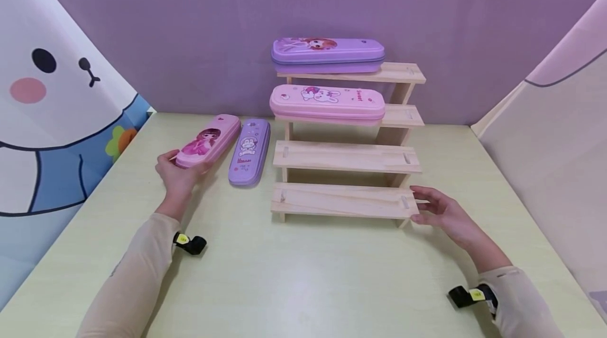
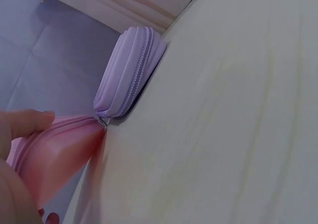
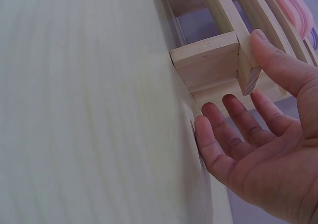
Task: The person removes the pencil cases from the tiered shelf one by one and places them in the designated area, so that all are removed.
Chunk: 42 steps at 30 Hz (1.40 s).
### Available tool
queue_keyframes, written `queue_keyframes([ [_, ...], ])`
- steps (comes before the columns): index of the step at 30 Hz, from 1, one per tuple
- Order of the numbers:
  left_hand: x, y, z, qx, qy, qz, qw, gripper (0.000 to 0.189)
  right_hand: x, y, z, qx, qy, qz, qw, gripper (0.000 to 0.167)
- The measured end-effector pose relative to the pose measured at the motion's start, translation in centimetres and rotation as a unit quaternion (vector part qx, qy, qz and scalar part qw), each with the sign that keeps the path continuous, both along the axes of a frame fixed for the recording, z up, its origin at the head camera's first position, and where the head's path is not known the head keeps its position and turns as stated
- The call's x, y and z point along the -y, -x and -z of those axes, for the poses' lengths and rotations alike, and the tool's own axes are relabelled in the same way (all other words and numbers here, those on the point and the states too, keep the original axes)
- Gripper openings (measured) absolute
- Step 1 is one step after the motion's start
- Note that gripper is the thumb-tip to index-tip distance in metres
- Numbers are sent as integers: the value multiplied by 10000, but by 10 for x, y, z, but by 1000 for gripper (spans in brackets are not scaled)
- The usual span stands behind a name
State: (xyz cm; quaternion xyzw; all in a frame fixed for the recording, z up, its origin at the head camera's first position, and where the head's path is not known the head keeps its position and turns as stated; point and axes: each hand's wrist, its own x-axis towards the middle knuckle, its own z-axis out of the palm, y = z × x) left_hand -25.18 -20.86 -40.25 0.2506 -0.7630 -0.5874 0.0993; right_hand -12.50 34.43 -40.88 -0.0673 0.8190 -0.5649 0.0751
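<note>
My left hand [image 1: 179, 175] grips the near end of a pink pencil case [image 1: 208, 140] with a girl in a dress on its lid. In the left wrist view the case's near end tilts up, with the thumb on its zipped side. Beside it on the table lies a purple pencil case [image 1: 248, 152] with a cartoon figure; its zip faces the left wrist camera. At the right end of a stepped wooden rack [image 1: 346, 201] is my right hand [image 1: 446, 216]. Its thumb lies along the lowest shelf's edge, and the other fingers are loosely bent beside the shelf end.
Another purple pencil case [image 1: 327, 56] lies along the rack's top shelf. Below it, a pink pencil case [image 1: 327, 103] with a rabbit lies on the second shelf. A purple backdrop [image 1: 450, 37] stands behind the table [image 1: 303, 274], with printed cloths at both sides.
</note>
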Motion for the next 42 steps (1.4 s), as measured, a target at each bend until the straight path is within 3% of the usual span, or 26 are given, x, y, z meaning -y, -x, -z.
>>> queue_keyframes([
  [6,1,2,7,161,87,109,9998,93,1,1,0,-7,63,-32,10000,69],
  [11,3,0,11,338,508,514,9968,94,1,1,0,-28,76,-42,10000,68],
  [21,2,-3,12,444,1298,1257,9825,99,1,1,0,9,72,-38,10000,68],
  [29,5,-5,11,348,2031,1782,9622,103,0,1,3,-86,243,-82,9996,65],
  [36,10,-6,8,432,2763,2282,9326,101,0,1,3,-79,245,-96,9996,66],
  [42,12,-5,6,462,2954,2422,9230,104,0,1,2,-59,267,-84,9996,66],
])
